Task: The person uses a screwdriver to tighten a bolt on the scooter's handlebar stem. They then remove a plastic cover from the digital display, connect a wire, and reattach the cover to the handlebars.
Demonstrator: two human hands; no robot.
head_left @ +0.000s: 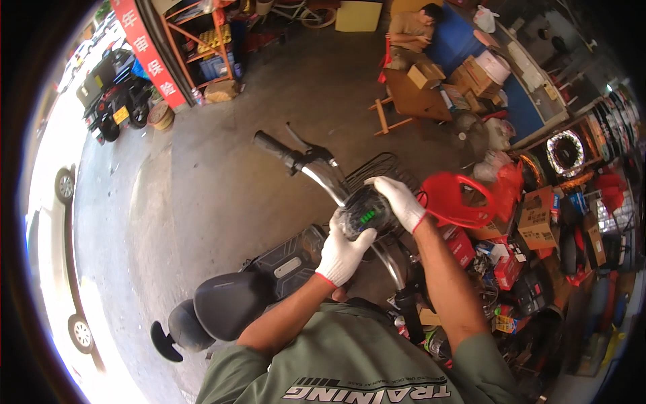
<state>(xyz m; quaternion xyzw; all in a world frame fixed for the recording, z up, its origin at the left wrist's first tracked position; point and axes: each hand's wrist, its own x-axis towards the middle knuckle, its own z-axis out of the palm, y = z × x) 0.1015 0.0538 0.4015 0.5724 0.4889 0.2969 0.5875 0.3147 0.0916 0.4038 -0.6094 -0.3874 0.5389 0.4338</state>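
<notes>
A rounded dark instrument display with green lit marks sits at the middle of an electric bike's chrome handlebar. My left hand, in a white knit glove, is closed around its near left side, the thumb along the lower edge. My gloved right hand holds its far right side, with the fingers over the top edge. A black handlebar grip and brake lever stick out to the far left, untouched. Behind the display shows a black wire basket. What lies under the display is hidden.
The bike's black seat is at my left. A red plastic chair stands close on the right, beside cartons and piled parts. Farther off, a person sits near a wooden table. An orange shelf stands far left.
</notes>
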